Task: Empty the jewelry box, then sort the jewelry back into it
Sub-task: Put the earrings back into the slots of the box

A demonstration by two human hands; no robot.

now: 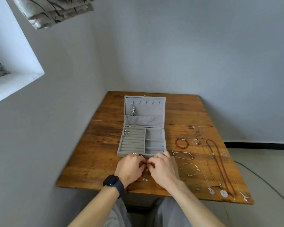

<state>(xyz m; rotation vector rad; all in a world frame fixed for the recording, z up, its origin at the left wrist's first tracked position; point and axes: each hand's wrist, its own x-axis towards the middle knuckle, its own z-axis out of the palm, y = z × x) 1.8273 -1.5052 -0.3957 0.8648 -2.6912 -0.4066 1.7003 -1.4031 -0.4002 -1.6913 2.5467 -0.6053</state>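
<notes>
While I am watching from afar, my left hand (129,166) and right hand (162,167) are meeting, fingers curled, just in front of the open jewelry box (133,145). Whether they are pinching anything, I cannot tell. Bracelets (176,143) and necklaces (224,193) are crowding the table (97,145) right of the box, reaching its near edge. Wood is showing left of the box.

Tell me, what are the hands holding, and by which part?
The left hand and the right hand pinch something tiny between them, before the grey felt-lined jewelry box. It is too small to tell what or by which part.
</notes>
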